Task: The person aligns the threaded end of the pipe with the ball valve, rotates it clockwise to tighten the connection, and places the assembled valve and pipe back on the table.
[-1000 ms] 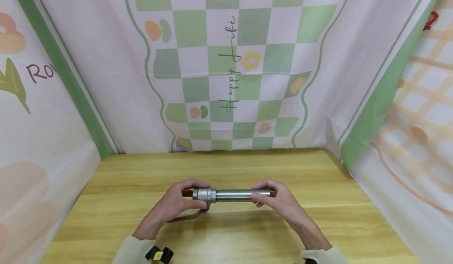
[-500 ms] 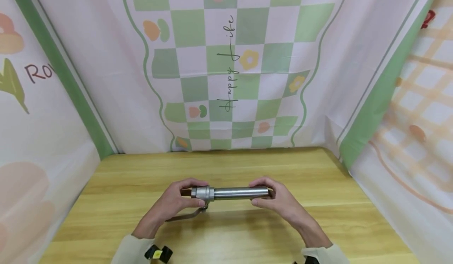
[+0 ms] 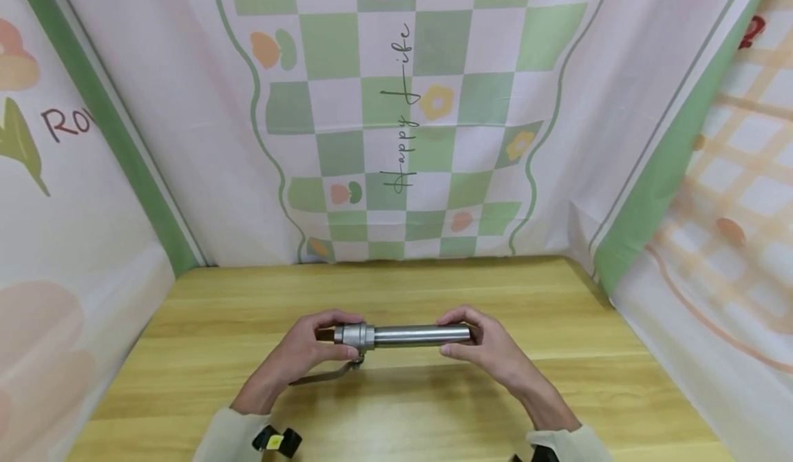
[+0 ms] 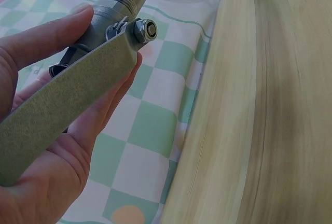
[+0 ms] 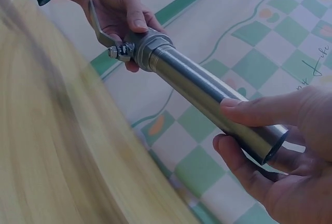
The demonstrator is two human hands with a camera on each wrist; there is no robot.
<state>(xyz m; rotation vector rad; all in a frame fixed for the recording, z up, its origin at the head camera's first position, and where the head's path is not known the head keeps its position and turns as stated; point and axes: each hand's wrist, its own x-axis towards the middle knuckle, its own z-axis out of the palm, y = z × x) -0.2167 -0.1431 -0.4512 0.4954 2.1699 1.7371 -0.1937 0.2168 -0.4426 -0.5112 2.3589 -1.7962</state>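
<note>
A metal ball valve (image 3: 354,336) with a flat lever handle (image 4: 78,99) is joined end to end with a smooth steel pipe (image 3: 415,336). My left hand (image 3: 305,345) grips the valve body, thumb on the near side and fingers on the far side. The lever slants down toward the left wrist. Around the pipe's free end, my right hand (image 3: 483,341) pinches with thumb and fingers, as the right wrist view shows. Some thread (image 5: 157,56) is visible where the pipe enters the valve. Both parts are held level above the wooden table (image 3: 396,407).
A white curtain with green checks (image 3: 337,155) hangs behind the table's back edge. Printed cloth walls stand at the left (image 3: 74,242) and right (image 3: 731,242). A black device (image 3: 277,441) is strapped at the left wrist.
The right hand's thumb and fingers have shifted their placement on the pipe's end since a second ago. Valve and pipe have risen very slightly in the view; the left grip looks the same.
</note>
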